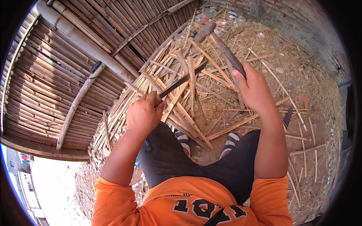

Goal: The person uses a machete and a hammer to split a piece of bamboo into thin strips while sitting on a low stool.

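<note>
My left hand [144, 113] is closed round the wooden handle of a machete [181, 81]. Its dark, straight blade slants up and to the right across several split wood pieces [191, 79]; whether it touches them I cannot tell. In my right hand [253, 87] is a hammer [229, 53], gripped by the lower part of its dark wooden handle. The heavy, worn metal hammer head [205, 31] is raised beyond the blade's tip, apart from it.
Split sticks [124, 109] lie heaped left of my sandalled feet [230, 142], beneath a bamboo slat wall [86, 75]. A brick wall [298, 19] closes the far right. Thin strips [313, 139] and straw litter the dirt. A dark flat piece [287, 118] lies beside my right forearm.
</note>
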Motion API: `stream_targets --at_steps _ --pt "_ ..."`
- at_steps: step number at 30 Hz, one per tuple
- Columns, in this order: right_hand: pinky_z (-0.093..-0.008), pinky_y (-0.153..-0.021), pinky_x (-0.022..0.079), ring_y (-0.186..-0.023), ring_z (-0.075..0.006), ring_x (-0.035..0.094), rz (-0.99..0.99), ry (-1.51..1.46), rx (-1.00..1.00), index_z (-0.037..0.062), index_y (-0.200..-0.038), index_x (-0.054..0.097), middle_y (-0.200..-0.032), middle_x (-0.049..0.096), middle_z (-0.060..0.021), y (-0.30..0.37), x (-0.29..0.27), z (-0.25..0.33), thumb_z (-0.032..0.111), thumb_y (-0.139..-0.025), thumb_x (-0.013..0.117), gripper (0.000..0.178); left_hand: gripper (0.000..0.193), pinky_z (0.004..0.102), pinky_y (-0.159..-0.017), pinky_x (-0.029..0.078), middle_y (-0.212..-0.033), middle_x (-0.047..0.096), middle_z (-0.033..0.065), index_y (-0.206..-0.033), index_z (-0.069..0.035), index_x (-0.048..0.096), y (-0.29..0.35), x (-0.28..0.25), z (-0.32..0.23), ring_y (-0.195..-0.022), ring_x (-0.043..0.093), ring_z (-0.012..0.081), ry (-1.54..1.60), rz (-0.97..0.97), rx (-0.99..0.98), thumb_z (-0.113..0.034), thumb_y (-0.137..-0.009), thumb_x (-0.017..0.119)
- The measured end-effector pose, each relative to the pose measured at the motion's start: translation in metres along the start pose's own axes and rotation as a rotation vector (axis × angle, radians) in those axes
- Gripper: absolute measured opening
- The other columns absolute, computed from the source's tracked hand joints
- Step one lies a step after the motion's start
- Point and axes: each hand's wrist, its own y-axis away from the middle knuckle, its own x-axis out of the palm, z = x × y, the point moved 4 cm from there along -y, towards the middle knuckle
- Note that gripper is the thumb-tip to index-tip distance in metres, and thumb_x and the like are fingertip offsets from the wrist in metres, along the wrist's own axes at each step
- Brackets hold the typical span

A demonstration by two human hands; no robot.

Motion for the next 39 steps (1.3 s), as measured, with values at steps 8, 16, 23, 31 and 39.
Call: stream_targets --at_steps 8,16,23,31,39 --pt "-0.0497 -0.067 0.048 -0.071 -0.0355 0.064 0.191 0.110 0.077 -0.0001 -0.112 0.056 -0.074 0.063 -0.0193 -0.001 0.007 -0.010 0.034 -0.104 0.057 0.035 0.032 0.0491 -0.067 0.054 -0.084 0.068 0.0131 -0.096 -0.008 0.065 0.001 0.000 0.004 -0.077 0.069 0.0368 -0.017 -0.015 0.010 -0.038 -0.089 0.073" --pt "-0.0493 -0.070 0.049 -0.076 -0.0376 0.065 0.313 0.274 0.017 -0.0037 -0.107 0.058 -0.080 0.065 -0.0221 0.000 0.043 -0.024 0.033 -0.103 0.057 0.037 0.033 0.0490 -0.067 0.054 -0.086 0.069 0.0134 -0.102 -0.008 0.067 -0.001 -0.005 -0.001 -0.078 0.069 0.0363 -0.021 0.017 0.020 -0.038 -0.088 0.074" --pt "-0.0482 -0.070 0.049 -0.076 -0.0373 0.065 0.022 -0.090 0.055 -0.0015 -0.104 0.059 -0.080 0.065 -0.0210 -0.004 0.005 -0.020 0.033 -0.103 0.058 0.034 0.033 0.0483 -0.070 0.055 -0.087 0.070 0.0134 -0.106 -0.009 0.068 0.003 0.000 -0.007 -0.080 0.070 0.0369 -0.019 0.037 -0.022 -0.036 -0.087 0.075" --pt "-0.0480 -0.068 0.048 -0.071 -0.0360 0.064 0.207 0.128 0.080 -0.0008 -0.106 0.058 -0.077 0.064 -0.0189 -0.003 0.027 -0.032 0.032 -0.102 0.059 0.033 0.030 0.0485 -0.069 0.055 -0.087 0.070 0.0130 -0.097 -0.008 0.068 0.006 0.000 -0.007 -0.078 0.070 0.0371 0.006 0.011 -0.057 -0.035 -0.087 0.075" --pt "-0.0482 -0.068 0.048 -0.071 -0.0358 0.064 0.238 0.263 -0.061 0.0000 -0.106 0.060 -0.080 0.065 -0.0184 0.001 0.045 -0.046 0.033 -0.103 0.058 0.033 0.027 0.0487 -0.068 0.054 -0.086 0.071 0.0133 -0.092 -0.007 0.066 -0.004 -0.002 0.004 -0.078 0.069 0.0373 0.026 -0.019 -0.072 -0.032 -0.087 0.076"
